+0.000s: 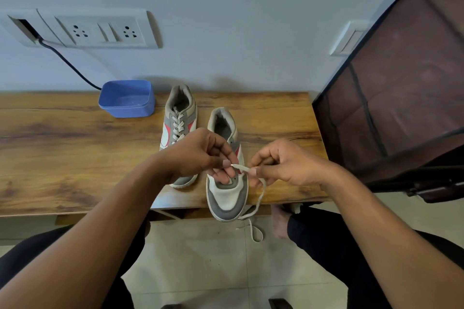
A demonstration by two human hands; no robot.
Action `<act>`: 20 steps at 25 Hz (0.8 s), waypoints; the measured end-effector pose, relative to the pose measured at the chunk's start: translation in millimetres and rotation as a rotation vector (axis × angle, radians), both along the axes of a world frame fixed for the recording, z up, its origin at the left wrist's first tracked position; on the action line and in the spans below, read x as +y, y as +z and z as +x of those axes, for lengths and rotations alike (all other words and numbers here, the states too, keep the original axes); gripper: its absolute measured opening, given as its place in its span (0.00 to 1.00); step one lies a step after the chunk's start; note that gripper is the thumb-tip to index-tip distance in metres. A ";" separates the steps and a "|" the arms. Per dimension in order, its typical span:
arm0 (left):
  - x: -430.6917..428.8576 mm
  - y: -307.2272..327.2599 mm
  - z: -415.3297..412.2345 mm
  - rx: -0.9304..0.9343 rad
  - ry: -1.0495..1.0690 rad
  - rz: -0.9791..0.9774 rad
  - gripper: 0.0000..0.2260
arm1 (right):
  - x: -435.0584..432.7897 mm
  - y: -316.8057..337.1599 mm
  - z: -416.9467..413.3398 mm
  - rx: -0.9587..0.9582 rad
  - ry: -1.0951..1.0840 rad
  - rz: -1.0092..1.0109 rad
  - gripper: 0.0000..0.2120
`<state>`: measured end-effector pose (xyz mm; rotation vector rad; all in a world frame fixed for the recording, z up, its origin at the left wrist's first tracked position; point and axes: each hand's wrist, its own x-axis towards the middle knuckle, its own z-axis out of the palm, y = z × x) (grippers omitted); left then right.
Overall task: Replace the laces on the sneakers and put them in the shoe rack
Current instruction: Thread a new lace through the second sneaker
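Stretched over the unlaced grey-and-white sneaker [227,198] at the front edge of the wooden table [75,145], a flat white lace [239,167] — tip pinched in the left hand [200,155], next stretch pinched in the right hand [283,163], tail dangling floorward. Probably starting to thread; calls next for steering the tip into a low eyelet. Toe overhanging the edge — easily nudged off. Laced matching sneaker [179,118] just left; brown fabric shoe rack [401,83] right, some open room between.

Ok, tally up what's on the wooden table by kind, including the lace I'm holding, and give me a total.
sneakers: 2 (laced sneaker, near sneaker)
loose shoelace: 1
blue plastic tub: 1
total: 4
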<state>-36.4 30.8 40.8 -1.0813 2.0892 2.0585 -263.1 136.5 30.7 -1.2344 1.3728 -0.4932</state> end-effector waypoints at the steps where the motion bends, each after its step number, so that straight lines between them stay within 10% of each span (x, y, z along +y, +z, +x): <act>1: 1.6 -0.4 -2.9 -0.002 0.007 -0.004 0.07 | -1.2 -2.4 5.9 -0.023 -0.058 -0.024 0.06; 20: 45.8 -47.9 -15.9 -0.351 0.345 -0.172 0.04 | 11.7 -51.0 29.9 0.260 -0.239 -0.128 0.07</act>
